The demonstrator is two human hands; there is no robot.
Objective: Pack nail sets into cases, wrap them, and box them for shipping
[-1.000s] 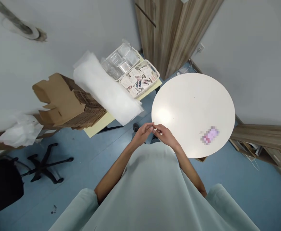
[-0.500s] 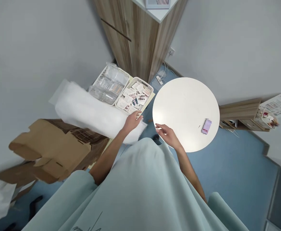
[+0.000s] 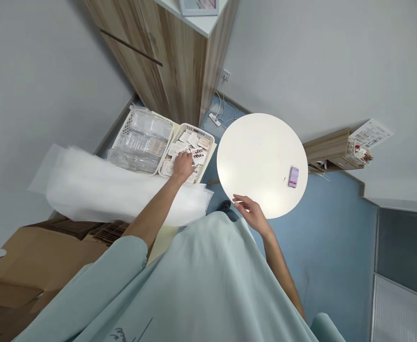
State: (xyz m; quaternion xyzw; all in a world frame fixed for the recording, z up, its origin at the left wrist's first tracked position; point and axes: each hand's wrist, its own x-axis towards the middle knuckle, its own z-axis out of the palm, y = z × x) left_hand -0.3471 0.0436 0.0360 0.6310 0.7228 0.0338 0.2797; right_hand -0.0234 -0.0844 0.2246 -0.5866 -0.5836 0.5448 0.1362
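Note:
My left hand [image 3: 183, 166] reaches into a white perforated basket [image 3: 208, 140] of pill blister packs [image 3: 198, 156]. Its fingers point down onto the packs, with the thumb held apart, and I see nothing gripped in it. Over the near left edge of a round white table [image 3: 261, 147] hovers my right hand [image 3: 251, 213], fingers loosely apart and holding nothing. A small purple object [image 3: 293, 176], blurred out, lies on the table's right part.
Left of the blister packs, another basket [image 3: 125, 124] holds clear plastic packages [image 3: 144, 137]. White foam sheets [image 3: 97, 185] lie in front, with flattened cardboard boxes [image 3: 44, 266] nearer me. Behind stand a wooden cabinet [image 3: 172, 61] and a power strip [image 3: 214, 119] with cables.
My left hand has moved from beside the basket's near corner onto the blister packs inside. My right hand stays by the table edge. The view has turned somewhat.

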